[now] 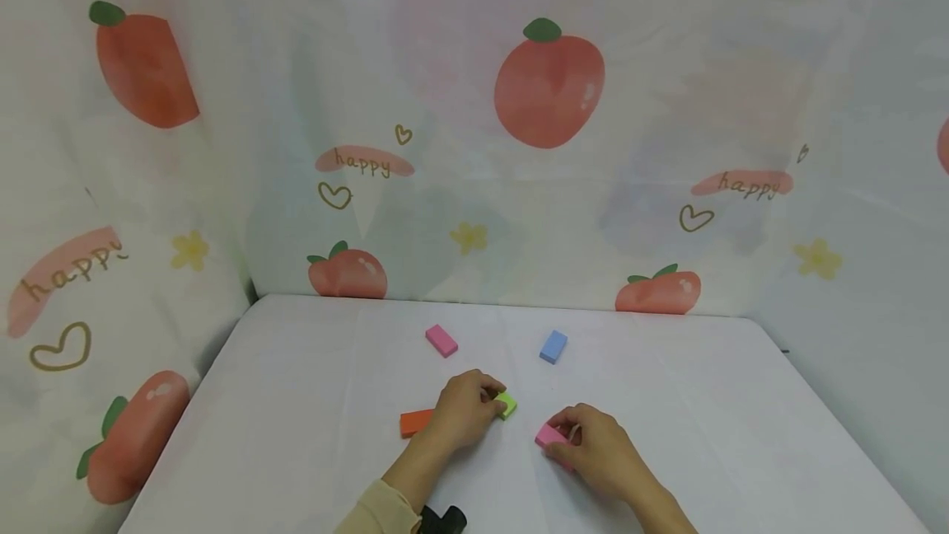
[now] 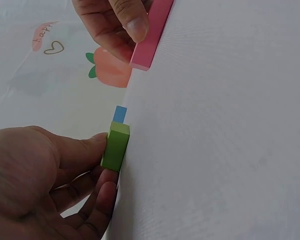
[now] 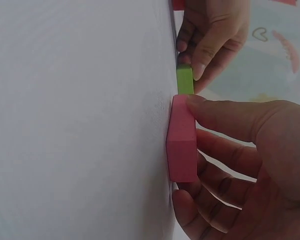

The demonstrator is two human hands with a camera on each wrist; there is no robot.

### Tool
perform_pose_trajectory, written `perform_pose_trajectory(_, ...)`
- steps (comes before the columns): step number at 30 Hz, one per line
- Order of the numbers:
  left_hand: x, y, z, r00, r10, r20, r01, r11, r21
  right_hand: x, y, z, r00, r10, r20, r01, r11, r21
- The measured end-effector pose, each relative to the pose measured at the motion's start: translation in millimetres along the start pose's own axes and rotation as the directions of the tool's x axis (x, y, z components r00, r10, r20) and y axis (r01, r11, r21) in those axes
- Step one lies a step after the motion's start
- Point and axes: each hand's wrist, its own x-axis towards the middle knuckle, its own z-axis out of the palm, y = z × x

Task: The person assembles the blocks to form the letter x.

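Note:
Near the middle of the table my left hand (image 1: pixel 465 410) holds a small light-green block (image 1: pixel 507 405) between thumb and fingers. To its right, my right hand (image 1: pixel 596 447) grips a pink block (image 1: pixel 550 436) by its sides; the fingers hide part of it. In the left wrist view the green block (image 2: pixel 117 145) stands at the fingertips, and the longer pink block (image 2: pixel 151 37) is above it. From the right wrist, the pink block (image 3: pixel 182 150) appears in front of the green block (image 3: pixel 185 80). Both blocks are at the tabletop, apart in the head view.
An orange block (image 1: pixel 416 423) lies left of the left hand, partly covered by it. Farther back on the white table (image 1: pixel 296 402) lie another pink block (image 1: pixel 441 340) and a blue block (image 1: pixel 553 347). Fruit-printed cloth (image 1: pixel 445 64) surrounds the back and sides.

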Motion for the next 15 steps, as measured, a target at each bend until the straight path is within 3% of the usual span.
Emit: perform_pose_trajectory(15,-2.2,3.0,-0.9,1.000,-0.002,0.004,0.002,1.000,-0.007,-3.3,-3.2,-0.3,1.000,-0.025,-0.019,0.024,1.000,-0.011)
